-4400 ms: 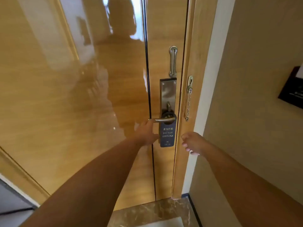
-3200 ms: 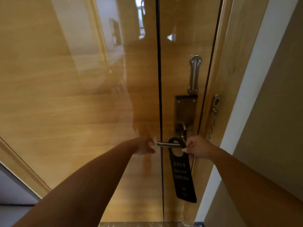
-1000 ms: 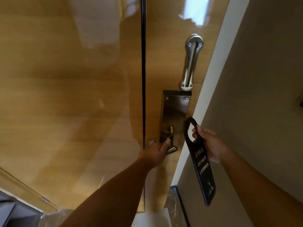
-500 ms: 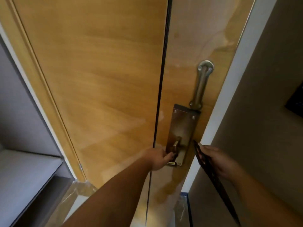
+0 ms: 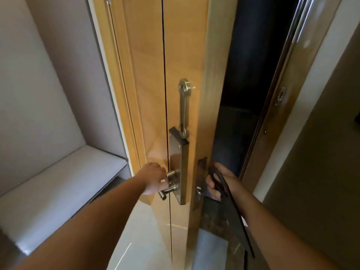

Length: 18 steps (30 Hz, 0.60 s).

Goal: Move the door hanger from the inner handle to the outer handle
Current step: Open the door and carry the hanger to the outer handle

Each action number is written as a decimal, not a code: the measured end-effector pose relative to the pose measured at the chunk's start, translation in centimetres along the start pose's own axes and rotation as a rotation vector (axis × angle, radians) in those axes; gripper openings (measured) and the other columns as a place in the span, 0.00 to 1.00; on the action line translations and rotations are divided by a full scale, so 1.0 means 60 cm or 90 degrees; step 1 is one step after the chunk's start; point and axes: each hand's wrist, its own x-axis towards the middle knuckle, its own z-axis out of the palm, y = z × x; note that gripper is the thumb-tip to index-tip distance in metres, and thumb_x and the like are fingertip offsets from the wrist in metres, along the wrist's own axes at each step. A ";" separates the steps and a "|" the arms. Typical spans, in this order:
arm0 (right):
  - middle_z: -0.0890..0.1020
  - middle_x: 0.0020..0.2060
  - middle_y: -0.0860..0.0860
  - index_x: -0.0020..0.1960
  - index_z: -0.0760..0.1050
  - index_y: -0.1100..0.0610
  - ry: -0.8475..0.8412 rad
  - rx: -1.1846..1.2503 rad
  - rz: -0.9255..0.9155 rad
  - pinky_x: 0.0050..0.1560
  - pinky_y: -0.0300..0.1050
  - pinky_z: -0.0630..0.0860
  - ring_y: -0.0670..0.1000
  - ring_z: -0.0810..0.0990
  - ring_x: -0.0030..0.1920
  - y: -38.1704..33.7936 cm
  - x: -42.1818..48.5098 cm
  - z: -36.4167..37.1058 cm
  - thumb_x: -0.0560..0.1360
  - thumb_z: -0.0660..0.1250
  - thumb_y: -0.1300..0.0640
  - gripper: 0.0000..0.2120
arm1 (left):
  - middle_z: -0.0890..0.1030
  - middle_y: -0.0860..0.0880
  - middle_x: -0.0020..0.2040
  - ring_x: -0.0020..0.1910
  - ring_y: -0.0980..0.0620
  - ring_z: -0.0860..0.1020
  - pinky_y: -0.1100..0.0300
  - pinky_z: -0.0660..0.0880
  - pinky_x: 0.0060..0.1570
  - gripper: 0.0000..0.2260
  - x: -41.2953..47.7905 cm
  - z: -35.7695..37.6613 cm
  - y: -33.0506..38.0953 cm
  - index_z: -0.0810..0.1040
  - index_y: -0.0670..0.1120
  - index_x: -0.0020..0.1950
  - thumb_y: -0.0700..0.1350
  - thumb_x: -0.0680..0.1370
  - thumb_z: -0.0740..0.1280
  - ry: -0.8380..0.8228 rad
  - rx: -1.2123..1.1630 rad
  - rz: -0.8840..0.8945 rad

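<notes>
No writing could be read anywhere we looked: the door hanger point(image 5: 231, 215) showed us only its dark edge and back, so any lettering on it was turned out of sight, and the metal fittings carried no mark we could make out.

We counted one wooden door point(image 5: 148, 75), standing ajar with a dark gap to its right. On its inner face sat one long metal lock plate point(image 5: 178, 166), one slotted guard bar point(image 5: 184, 110) above it, and one inner handle point(image 5: 168, 189), a silver lever. A second, shorter metal stub showed just above the lever. On the door's edge we saw one latch plate point(image 5: 200, 180). The door frame point(image 5: 272, 106) on the right held one small metal fitting point(image 5: 280, 96). To the left lay one pale shelf point(image 5: 58, 184) in a recess.

Two bare hands were in view. Our left hand point(image 5: 155, 179) was wrapped around the inner handle, fingers curled over the lever. Our right hand point(image 5: 220, 184) was clenched on the looped top of the door hanger, just beside the door's edge, in the gap. The hanger was off the inner handle and hung slanting down along our right forearm. The outer handle was hidden behind the door.
</notes>
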 end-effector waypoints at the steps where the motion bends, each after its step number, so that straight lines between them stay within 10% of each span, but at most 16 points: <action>1: 0.76 0.22 0.52 0.51 0.70 0.54 0.005 -0.024 -0.002 0.17 0.32 0.65 0.48 0.70 0.15 0.003 0.002 0.018 0.66 0.68 0.53 0.15 | 0.78 0.51 0.48 0.52 0.51 0.70 0.54 0.63 0.54 0.17 -0.024 0.003 -0.016 0.79 0.50 0.53 0.56 0.74 0.58 0.018 0.002 -0.023; 6: 0.75 0.22 0.52 0.45 0.68 0.59 -0.051 -0.107 0.076 0.15 0.33 0.64 0.47 0.69 0.15 0.025 0.024 0.114 0.76 0.61 0.57 0.06 | 0.64 0.50 0.74 0.74 0.45 0.53 0.45 0.51 0.71 0.23 -0.129 0.023 -0.095 0.64 0.54 0.71 0.58 0.77 0.57 0.020 0.018 -0.098; 18: 0.78 0.21 0.48 0.39 0.72 0.57 -0.174 -0.231 0.124 0.18 0.34 0.70 0.43 0.75 0.18 0.112 0.090 0.360 0.78 0.59 0.58 0.10 | 0.64 0.49 0.73 0.71 0.45 0.58 0.43 0.61 0.66 0.33 -0.358 -0.024 -0.257 0.65 0.54 0.71 0.51 0.69 0.73 0.085 -0.115 -0.305</action>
